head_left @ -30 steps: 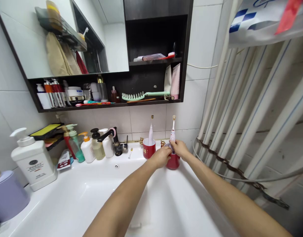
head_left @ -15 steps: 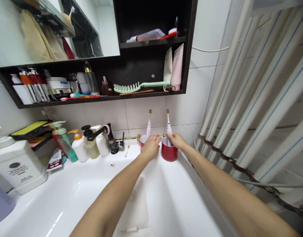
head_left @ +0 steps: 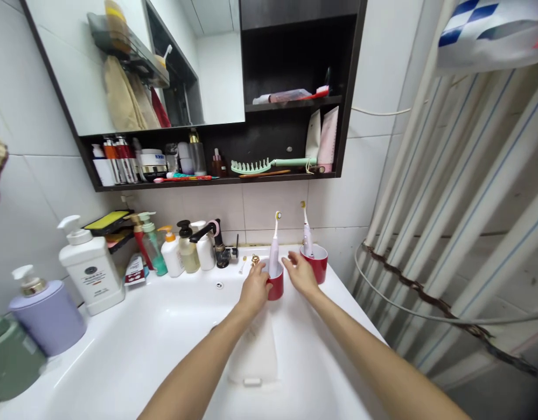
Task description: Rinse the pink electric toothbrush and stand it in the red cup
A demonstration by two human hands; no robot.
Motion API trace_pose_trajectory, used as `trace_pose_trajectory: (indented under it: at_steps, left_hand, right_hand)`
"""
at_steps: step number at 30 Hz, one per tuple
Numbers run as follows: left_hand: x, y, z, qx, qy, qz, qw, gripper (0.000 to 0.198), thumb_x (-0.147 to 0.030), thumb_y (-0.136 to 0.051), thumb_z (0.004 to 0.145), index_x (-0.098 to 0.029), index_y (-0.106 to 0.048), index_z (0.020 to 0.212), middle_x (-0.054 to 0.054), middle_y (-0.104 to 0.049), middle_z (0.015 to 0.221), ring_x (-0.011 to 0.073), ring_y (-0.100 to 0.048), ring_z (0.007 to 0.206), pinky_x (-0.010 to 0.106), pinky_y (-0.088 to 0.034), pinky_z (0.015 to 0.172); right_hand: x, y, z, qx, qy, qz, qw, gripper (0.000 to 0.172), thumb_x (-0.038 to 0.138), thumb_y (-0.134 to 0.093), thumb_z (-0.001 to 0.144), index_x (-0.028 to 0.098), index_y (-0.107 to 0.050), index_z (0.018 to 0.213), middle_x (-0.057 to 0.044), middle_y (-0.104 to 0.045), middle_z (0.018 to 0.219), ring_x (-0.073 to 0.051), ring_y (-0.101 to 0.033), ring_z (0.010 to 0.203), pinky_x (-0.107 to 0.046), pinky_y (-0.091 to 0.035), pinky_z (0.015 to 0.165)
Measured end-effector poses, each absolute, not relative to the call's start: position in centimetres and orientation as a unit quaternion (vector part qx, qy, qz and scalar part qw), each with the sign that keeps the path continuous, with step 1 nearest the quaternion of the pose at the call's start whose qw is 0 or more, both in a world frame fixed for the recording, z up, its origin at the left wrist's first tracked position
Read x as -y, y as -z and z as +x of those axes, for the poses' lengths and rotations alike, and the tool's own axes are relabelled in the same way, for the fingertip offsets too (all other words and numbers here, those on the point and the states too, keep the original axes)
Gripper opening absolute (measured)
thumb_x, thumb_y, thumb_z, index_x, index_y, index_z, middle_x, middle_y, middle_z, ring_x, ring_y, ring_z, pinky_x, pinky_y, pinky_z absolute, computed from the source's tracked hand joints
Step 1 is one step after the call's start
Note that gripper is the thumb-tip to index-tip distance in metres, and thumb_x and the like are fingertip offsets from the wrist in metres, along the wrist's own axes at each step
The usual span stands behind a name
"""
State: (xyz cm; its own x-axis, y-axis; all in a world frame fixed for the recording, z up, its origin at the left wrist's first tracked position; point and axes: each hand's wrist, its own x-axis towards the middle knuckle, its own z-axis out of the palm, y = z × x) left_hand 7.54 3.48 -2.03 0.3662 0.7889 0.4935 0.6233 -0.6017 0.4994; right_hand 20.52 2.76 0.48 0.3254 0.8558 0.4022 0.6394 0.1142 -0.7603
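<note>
My left hand (head_left: pixel 254 288) is closed on the left side of a red cup (head_left: pixel 276 288) standing on the white sink's ledge. An electric toothbrush (head_left: pixel 274 254) with a pale handle stands upright in this cup, brush head up. My right hand (head_left: pixel 300 274) is between the two cups, fingers apart and reaching toward the left cup's rim; whether they touch it I cannot tell. Behind it on the right, a second red cup (head_left: pixel 321 268) with a white inside holds another pale electric toothbrush (head_left: pixel 307 238), leaning slightly left.
A black faucet (head_left: pixel 223 252) and several pump bottles (head_left: pixel 171 256) line the sink's back edge. Above hangs a dark shelf (head_left: pixel 269 182) with a green hairbrush (head_left: pixel 254 168). White pipes (head_left: pixel 430 233) run along the right. A whitish flat object (head_left: pixel 254 356) lies in front of my hands.
My right hand has left the right cup and its toothbrush and moved left. The left cup now stands nearer to me, with my left hand on it. The view has shifted.
</note>
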Motion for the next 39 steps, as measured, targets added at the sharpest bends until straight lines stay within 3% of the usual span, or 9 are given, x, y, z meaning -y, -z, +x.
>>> trace_pose_trajectory:
  at_steps: [3, 12, 19, 23, 25, 28, 32, 37, 39]
  left_hand:
    - [-0.8, 3.4, 5.7, -0.435, -0.379, 0.804, 0.146, 0.013, -0.005, -0.045, 0.056, -0.015, -0.052, 0.059, 0.007, -0.042, 0.107, 0.0196, -0.034, 0.102, 0.033, -0.028, 0.084]
    - [3.1, 5.3, 3.1, -0.465, -0.342, 0.799, 0.171, 0.011, -0.004, -0.045, 0.055, -0.013, -0.051, 0.057, 0.009, -0.043, 0.106, 0.0199, -0.035, 0.101, 0.033, -0.029, 0.084]
    - [3.9, 6.4, 2.7, -0.449, -0.343, 0.805, 0.183, 0.017, -0.001, -0.045, 0.052, -0.014, -0.054, 0.059, 0.007, -0.045, 0.104, 0.0196, -0.036, 0.099, 0.032, -0.031, 0.082]
    - [3.7, 6.2, 2.4, -0.44, -0.425, 0.763, 0.211, 0.021, -0.005, -0.047, 0.054, -0.013, -0.056, 0.072, 0.009, -0.048, 0.1, 0.0197, -0.039, 0.096, 0.034, -0.029, 0.084]
    - [3.3, 5.2, 2.4, -0.433, -0.51, 0.697, 0.256, 0.021, -0.013, -0.047, 0.06, -0.014, -0.054, 0.08, 0.009, -0.05, 0.097, 0.0182, -0.042, 0.094, 0.034, -0.029, 0.084]
    - [2.5, 3.1, 2.8, -0.403, -0.598, 0.555, 0.416, 0.023, -0.027, -0.044, 0.066, -0.014, -0.052, 0.083, 0.009, -0.054, 0.088, 0.0161, -0.049, 0.084, 0.031, -0.035, 0.077]
    - [1.8, 1.7, 3.6, -0.331, -0.576, 0.41, 0.625, 0.025, -0.032, -0.051, 0.061, -0.011, -0.051, 0.075, 0.007, -0.057, 0.067, 0.0144, -0.054, 0.062, 0.028, -0.041, 0.062]
    - [1.2, 2.3, 3.3, -0.322, -0.604, 0.301, 0.664, 0.016, -0.026, -0.05, 0.062, -0.011, -0.049, 0.065, 0.002, -0.054, 0.053, 0.0108, -0.053, 0.05, 0.023, -0.041, 0.055]
    - [0.9, 2.5, 3.1, -0.329, -0.607, 0.273, 0.67, 0.011, -0.022, -0.048, 0.064, -0.011, -0.048, 0.064, 0.003, -0.054, 0.052, 0.0106, -0.054, 0.05, 0.023, -0.041, 0.057]
  right_hand:
    - [-2.2, 1.4, 17.8, 0.584, -0.162, -0.647, 0.463, 0.045, 0.035, -0.04, 0.065, 0.005, -0.046, 0.098, -0.016, -0.054, 0.094, -0.02, -0.05, 0.084, -0.028, -0.037, 0.072]
    - [0.0, 4.2, 14.1, 0.627, -0.235, -0.601, 0.437, 0.019, 0.027, -0.046, 0.059, 0.015, -0.054, 0.071, -0.006, -0.06, 0.074, -0.018, -0.054, 0.069, -0.027, -0.039, 0.062]
    - [0.5, 2.2, 13.7, 0.613, -0.226, -0.572, 0.497, 0.022, 0.031, -0.04, 0.065, 0.015, -0.046, 0.08, -0.005, -0.057, 0.074, -0.015, -0.052, 0.068, -0.025, -0.039, 0.062]
    - [1.8, -0.6, 14.3, 0.599, -0.206, -0.556, 0.539, 0.03, 0.036, -0.036, 0.067, 0.016, -0.04, 0.089, -0.005, -0.055, 0.078, -0.015, -0.051, 0.071, -0.025, -0.039, 0.062]
    - [3.3, -1.0, 14.6, 0.604, -0.21, -0.544, 0.543, 0.031, 0.037, -0.039, 0.066, 0.016, -0.041, 0.089, -0.005, -0.054, 0.08, -0.016, -0.05, 0.073, -0.025, -0.038, 0.064]
    - [5.9, -0.1, 14.3, 0.625, -0.288, -0.515, 0.511, 0.026, 0.034, -0.041, 0.066, 0.016, -0.045, 0.085, -0.004, -0.054, 0.078, -0.016, -0.05, 0.073, -0.025, -0.038, 0.066]
    - [7.9, 1.9, 13.4, 0.618, -0.392, -0.501, 0.461, 0.021, 0.032, -0.041, 0.067, 0.016, -0.047, 0.079, -0.003, -0.053, 0.071, -0.015, -0.048, 0.068, -0.025, -0.037, 0.064]
    - [8.2, 2.6, 13.0, 0.556, -0.581, -0.471, 0.363, 0.025, 0.038, -0.032, 0.071, 0.017, -0.041, 0.079, 0.002, -0.042, 0.06, -0.006, -0.038, 0.043, -0.019, -0.033, 0.041]
    - [8.0, 2.7, 13.1, 0.56, -0.585, -0.477, 0.341, 0.024, 0.039, -0.031, 0.071, 0.017, -0.04, 0.077, 0.003, -0.041, 0.059, -0.005, -0.037, 0.041, -0.018, -0.031, 0.039]
